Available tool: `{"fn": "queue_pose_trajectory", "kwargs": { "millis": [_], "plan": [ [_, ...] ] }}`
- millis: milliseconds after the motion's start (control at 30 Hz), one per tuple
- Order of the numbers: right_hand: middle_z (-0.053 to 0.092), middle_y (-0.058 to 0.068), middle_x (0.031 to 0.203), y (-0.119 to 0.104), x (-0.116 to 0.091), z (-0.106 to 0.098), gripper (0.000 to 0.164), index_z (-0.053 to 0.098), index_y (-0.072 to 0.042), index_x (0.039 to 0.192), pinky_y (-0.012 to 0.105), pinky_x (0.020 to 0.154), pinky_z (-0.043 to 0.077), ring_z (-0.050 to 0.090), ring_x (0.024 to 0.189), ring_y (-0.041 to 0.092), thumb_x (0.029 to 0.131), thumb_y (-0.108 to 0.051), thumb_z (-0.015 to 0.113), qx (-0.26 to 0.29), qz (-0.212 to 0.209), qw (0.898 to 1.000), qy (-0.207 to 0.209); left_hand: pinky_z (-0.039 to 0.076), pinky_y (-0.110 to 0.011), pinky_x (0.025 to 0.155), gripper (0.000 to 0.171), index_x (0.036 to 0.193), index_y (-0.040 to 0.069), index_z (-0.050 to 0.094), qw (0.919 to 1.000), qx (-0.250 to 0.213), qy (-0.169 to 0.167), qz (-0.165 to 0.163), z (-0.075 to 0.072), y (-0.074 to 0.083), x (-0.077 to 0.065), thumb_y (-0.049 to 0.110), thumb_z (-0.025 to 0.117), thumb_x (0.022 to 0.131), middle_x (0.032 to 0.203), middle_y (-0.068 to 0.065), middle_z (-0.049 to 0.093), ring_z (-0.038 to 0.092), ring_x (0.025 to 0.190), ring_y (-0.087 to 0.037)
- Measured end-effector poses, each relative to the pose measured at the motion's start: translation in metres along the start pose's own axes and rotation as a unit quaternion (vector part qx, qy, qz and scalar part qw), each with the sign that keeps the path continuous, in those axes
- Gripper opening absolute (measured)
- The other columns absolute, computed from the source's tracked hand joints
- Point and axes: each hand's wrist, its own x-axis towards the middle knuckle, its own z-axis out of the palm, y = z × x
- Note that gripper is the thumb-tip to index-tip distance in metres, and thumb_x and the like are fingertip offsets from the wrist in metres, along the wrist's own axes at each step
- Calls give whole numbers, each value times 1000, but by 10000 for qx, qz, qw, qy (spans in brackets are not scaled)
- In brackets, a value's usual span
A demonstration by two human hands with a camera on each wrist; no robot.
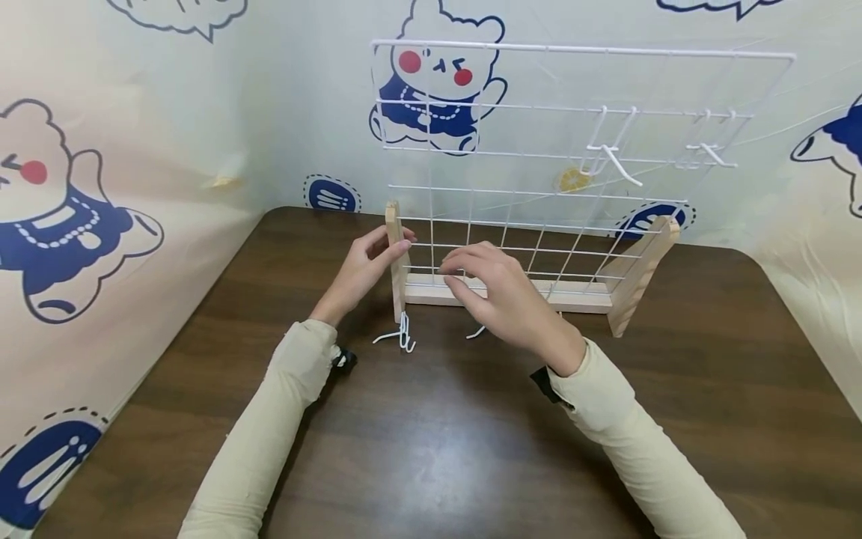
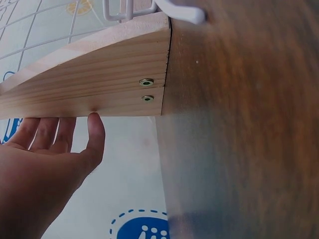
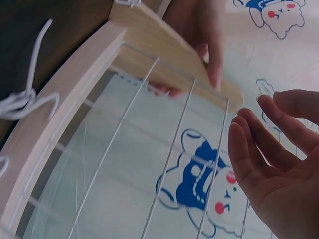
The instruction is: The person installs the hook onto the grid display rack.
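A white wire grid rack (image 1: 582, 49) leans back between two wooden side supports. My left hand (image 1: 364, 266) holds the left wooden support (image 2: 109, 74), fingers on one side and thumb on the other. My right hand (image 1: 498, 292) hovers in front of the grid's lower left part. Its fingers are loosely bent with nothing between them, as the right wrist view (image 3: 279, 174) also shows. One white hook (image 1: 404, 333) lies on the table by the left support's foot. Another hook (image 1: 476, 332) is mostly hidden under my right hand.
Two white hooks hang on the grid's upper right, one nearer the middle (image 1: 610, 153) and one near the edge (image 1: 705, 146). A wooden crossbar (image 1: 572, 298) joins the right support (image 1: 640, 281). The brown table (image 1: 431, 449) meets a patterned cloth (image 1: 222, 112) behind and at the left.
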Motion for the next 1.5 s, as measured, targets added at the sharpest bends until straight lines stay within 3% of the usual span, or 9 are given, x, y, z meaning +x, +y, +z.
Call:
{"fn": "queue_pose_trajectory", "kwargs": {
  "millis": [167, 267, 433, 600, 733, 1033, 1167, 1333, 1500],
  "plan": [
    [69, 6, 110, -4, -2, 15, 14, 72, -4, 106, 35, 94, 48, 60, 108, 20, 96, -9, 63, -14, 171, 9993, -339, 45, -47, 103, 38, 131, -4, 56, 10000, -20, -58, 24, 4, -1, 2, 19, 56, 102, 131, -20, 59, 56, 117, -24],
    [67, 7, 118, -6, -6, 29, 20, 69, -5, 114, 36, 100, 45, 57, 115, 22, 96, -11, 64, -191, 288, 9948, -954, 45, -46, 101, 38, 130, -5, 56, 9999, -75, -65, 62, 6, -1, 4, 20, 57, 101, 131, -21, 59, 57, 117, -24],
    [53, 12, 141, -8, -15, 50, 43, 56, -5, 137, 41, 111, 37, 48, 131, 27, 97, -16, 65, -426, 390, 9724, -2261, 45, -48, 101, 39, 131, -5, 56, 9999, -25, -58, 127, 6, 0, 6, 20, 57, 101, 131, -22, 58, 56, 118, -25],
    [47, 14, 148, -10, -21, 61, 48, 50, -8, 143, 42, 109, 39, 46, 131, 30, 98, -15, 63, -434, 341, 9560, -2880, 44, -49, 103, 37, 130, -4, 56, 9999, -3, -31, 170, 4, 1, 6, 20, 56, 102, 131, -21, 59, 56, 120, -28],
    [54, 13, 141, -9, -23, 63, 41, 56, -8, 138, 40, 104, 43, 51, 123, 29, 98, -13, 63, -474, 296, 9486, -3115, 44, -47, 102, 36, 129, -2, 57, 9998, -47, -12, 179, 2, 1, 4, 21, 55, 102, 131, -20, 60, 56, 120, -27],
    [61, 8, 133, -7, -22, 64, 37, 59, -7, 135, 38, 106, 42, 54, 124, 25, 98, -11, 62, -491, 767, 9314, -3524, 43, -51, 104, 37, 130, -3, 56, 9999, 8, 28, 117, -1, -2, 0, 21, 55, 102, 132, -21, 58, 54, 123, -32],
    [66, 9, 122, -7, -22, 65, 32, 63, -5, 127, 38, 99, 47, 59, 114, 23, 96, -8, 64, -466, 759, 9340, -3461, 43, -49, 104, 37, 131, -2, 56, 10000, 19, 27, 85, -1, -4, -1, 22, 55, 102, 132, -21, 59, 55, 122, -29],
    [65, -1, 84, -5, -22, 60, 10, 69, -6, 98, 30, 73, 51, 61, 79, 13, 91, -1, 65, -505, 835, 9429, -3183, 44, -47, 103, 39, 131, -4, 55, 10000, 30, 35, 78, 0, -4, 0, 22, 56, 102, 131, -21, 59, 56, 120, -25],
    [61, -7, 72, -5, -21, 52, 14, 72, -8, 82, 24, 60, 46, 53, 64, 6, 89, 2, 64, -523, 933, 9496, -2945, 44, -47, 103, 40, 131, -4, 56, 9999, 32, 35, 89, 1, -4, 1, 23, 56, 102, 131, -21, 60, 56, 120, -27]
  ]
}}
